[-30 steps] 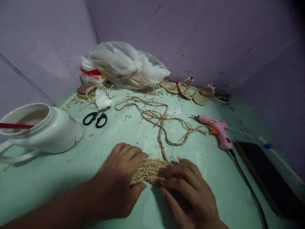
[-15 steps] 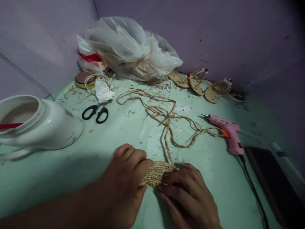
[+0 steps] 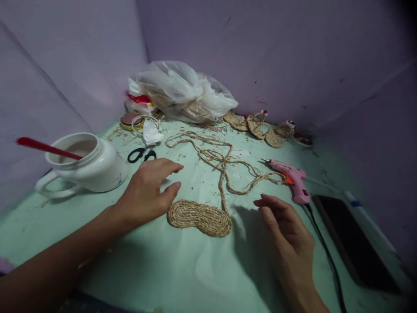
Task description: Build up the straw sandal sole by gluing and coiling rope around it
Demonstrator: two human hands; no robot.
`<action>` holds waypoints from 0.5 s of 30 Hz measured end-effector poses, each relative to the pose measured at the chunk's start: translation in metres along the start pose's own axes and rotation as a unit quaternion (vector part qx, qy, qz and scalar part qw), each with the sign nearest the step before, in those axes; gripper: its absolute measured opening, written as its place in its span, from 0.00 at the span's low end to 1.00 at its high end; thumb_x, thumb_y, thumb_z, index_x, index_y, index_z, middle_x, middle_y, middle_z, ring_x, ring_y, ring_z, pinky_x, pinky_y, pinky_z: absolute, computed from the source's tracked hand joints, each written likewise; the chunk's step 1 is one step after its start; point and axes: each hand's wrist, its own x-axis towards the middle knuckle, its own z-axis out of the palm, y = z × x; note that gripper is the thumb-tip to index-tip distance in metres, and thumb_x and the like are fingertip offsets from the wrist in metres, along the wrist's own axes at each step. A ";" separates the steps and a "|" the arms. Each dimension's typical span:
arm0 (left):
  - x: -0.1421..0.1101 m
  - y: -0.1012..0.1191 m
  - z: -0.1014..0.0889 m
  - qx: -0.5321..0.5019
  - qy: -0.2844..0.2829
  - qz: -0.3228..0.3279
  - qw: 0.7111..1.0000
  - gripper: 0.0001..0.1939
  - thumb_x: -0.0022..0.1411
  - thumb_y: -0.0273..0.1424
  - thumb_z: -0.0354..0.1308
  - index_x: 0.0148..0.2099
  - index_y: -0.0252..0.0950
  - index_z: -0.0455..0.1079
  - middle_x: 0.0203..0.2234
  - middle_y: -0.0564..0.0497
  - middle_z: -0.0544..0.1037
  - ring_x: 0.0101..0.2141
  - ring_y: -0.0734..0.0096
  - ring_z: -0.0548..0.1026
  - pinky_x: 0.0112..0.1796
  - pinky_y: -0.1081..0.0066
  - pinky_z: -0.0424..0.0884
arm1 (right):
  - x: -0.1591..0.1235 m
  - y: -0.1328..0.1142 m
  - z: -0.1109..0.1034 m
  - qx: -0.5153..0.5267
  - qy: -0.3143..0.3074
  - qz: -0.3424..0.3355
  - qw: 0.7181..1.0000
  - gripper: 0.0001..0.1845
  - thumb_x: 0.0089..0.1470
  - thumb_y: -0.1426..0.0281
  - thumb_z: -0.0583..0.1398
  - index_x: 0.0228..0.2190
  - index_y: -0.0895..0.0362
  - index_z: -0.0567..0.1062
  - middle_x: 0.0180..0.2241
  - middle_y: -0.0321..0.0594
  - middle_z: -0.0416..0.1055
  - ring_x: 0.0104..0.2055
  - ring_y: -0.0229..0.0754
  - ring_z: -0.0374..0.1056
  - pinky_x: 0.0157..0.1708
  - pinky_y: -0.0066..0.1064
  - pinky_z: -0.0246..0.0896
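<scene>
A sole-shaped piece of coiled braided straw [image 3: 199, 218] lies flat on the pale green tabletop [image 3: 202, 278]. From its right end the loose straw braid [image 3: 222, 182] runs back in loops across the table. My left hand [image 3: 151, 187] hovers just left of the coiled piece, thumb and fingers apart, holding nothing. Off to the right of the piece, my right hand [image 3: 286, 230] is raised with bent fingers and a gap to the thumb, also without anything in it. A pink glue gun [image 3: 295, 176] lies beyond my right hand, its orange trigger touching the far braid loop.
On the left stands a white mug [image 3: 97, 167] with a red-handled utensil [image 3: 48, 148] in it. Black-handled scissors [image 3: 142, 154] lie behind my left hand. Small woven slippers [image 3: 276, 134] and a plastic bag [image 3: 185, 93] sit along the wall. A dark phone [image 3: 355, 243] lies right.
Both hands have let go of the coiled straw piece and moved apart, left hand to the left, right hand to the right. The piece now rests on the table. The camera view has shifted.
</scene>
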 end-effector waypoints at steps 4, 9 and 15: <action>-0.001 0.005 -0.011 -0.009 -0.171 0.019 0.985 0.14 0.54 0.31 0.54 0.43 0.35 0.72 0.38 0.47 0.76 0.39 0.64 0.73 0.42 0.64 0.68 | 0.001 -0.003 0.003 0.002 -0.005 -0.032 0.999 0.17 0.50 0.60 0.60 0.40 0.56 0.73 0.35 0.43 0.73 0.37 0.44 0.69 0.39 0.38 0.63; -0.018 0.020 0.000 0.068 -0.227 0.089 0.967 0.24 0.49 0.35 0.60 0.49 0.35 0.68 0.43 0.43 0.71 0.44 0.56 0.69 0.45 0.58 0.64 | 0.005 0.002 0.004 -0.010 -0.026 -0.037 0.999 0.20 0.49 0.60 0.60 0.42 0.58 0.71 0.35 0.45 0.73 0.37 0.47 0.69 0.32 0.36 0.63; -0.020 0.019 0.012 0.093 -0.192 0.112 0.971 0.16 0.49 0.32 0.57 0.42 0.33 0.70 0.36 0.44 0.72 0.37 0.59 0.70 0.41 0.60 0.65 | 0.009 0.004 0.010 0.081 -0.049 -0.017 0.995 0.20 0.44 0.63 0.63 0.40 0.56 0.71 0.35 0.42 0.74 0.37 0.44 0.70 0.41 0.39 0.63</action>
